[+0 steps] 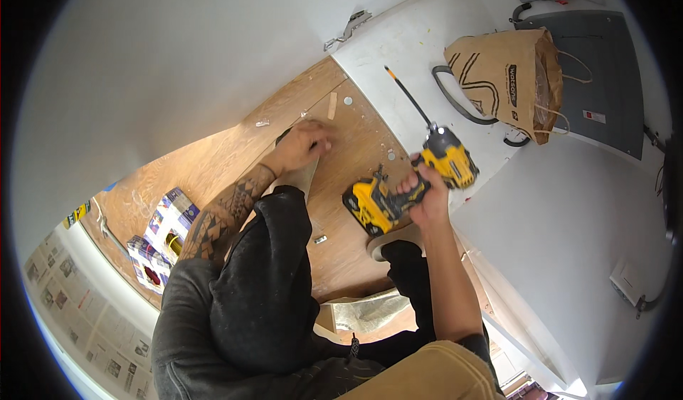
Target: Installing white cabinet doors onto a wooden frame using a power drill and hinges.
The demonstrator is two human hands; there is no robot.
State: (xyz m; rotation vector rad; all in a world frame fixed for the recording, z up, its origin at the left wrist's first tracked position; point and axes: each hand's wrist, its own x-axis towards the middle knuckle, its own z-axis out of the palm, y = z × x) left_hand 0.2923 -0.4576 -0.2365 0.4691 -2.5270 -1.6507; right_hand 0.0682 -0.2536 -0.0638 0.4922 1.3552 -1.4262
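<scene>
- Near: the person's black-trousered left knee (263, 222) is bent up, and a small metal piece (320, 240) lies on the wooden floor (348, 258) just right of it.
- Right hand (430, 197): fingers wrapped around the handle of the yellow and black drill (452, 160), so this is the nearer of the 2 hands to it. The battery (370, 208) sits left of the grip, the drill's head on the far side.
- Left hand (304, 146): left of the drill and well apart from it, above the floor, fingers loosely curled and blurred; I cannot tell whether they pinch anything.
- The long bit (409, 96) runs from the drill's head far and to the left; its tip is to the far right of the left hand.
- Farther: 1 thin wood strip (332, 105) lies just beyond the left hand.
- Farthest: a brown paper bag (498, 73) stands to the right, and a metal hinge (348, 30) shows left of it.
</scene>
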